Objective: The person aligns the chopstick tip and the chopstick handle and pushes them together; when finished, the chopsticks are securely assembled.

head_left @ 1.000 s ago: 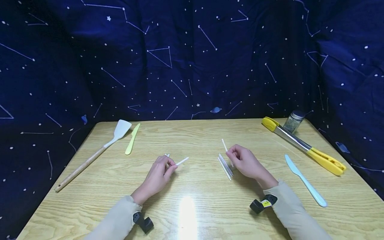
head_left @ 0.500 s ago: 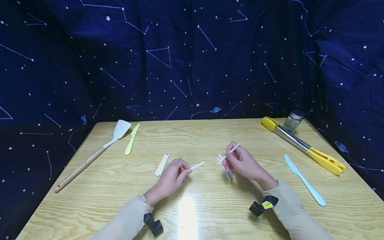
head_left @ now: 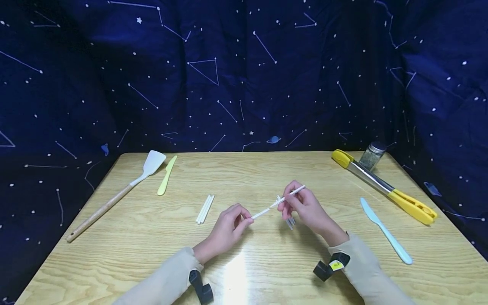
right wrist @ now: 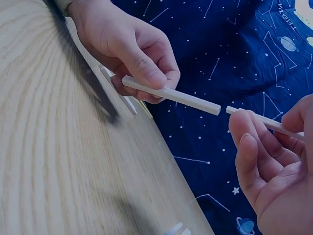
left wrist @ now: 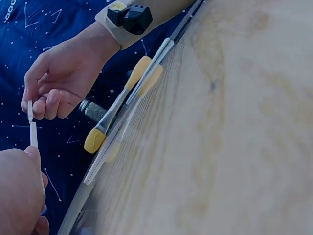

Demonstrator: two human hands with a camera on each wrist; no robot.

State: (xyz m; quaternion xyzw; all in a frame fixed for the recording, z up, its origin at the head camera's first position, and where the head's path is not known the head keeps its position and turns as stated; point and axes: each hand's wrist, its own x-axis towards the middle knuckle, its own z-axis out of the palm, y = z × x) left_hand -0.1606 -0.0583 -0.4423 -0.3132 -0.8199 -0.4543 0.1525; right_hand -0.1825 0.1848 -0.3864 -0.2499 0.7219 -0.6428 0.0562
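My left hand (head_left: 225, 228) pinches a thin white stick (head_left: 261, 213) between thumb and fingers, out over the middle of the table. Opposite it, my right hand (head_left: 306, 209) holds another white stick (head_left: 297, 190) that slants up past the fingers. The two sticks point end to end. A small gap separates their tips in the right wrist view, where the left-hand stick (right wrist: 186, 99) and right-hand stick (right wrist: 266, 120) show. Several more white sticks (head_left: 291, 223) lie under my right hand, partly hidden by it. A small group of white sticks (head_left: 205, 209) rests left of my left hand.
On the left lie a white spatula (head_left: 114, 201) with a wooden handle and a yellow knife (head_left: 166, 177). At right are yellow-ended tongs (head_left: 375, 182), a light blue knife (head_left: 389, 235) and a lidded glass jar (head_left: 370, 158). A dark starry cloth (head_left: 244, 84) hangs behind the table.
My left hand has moved right with its stick, away from the left group of sticks. My right hand has raised a stick off its pile and turned it toward the left one.
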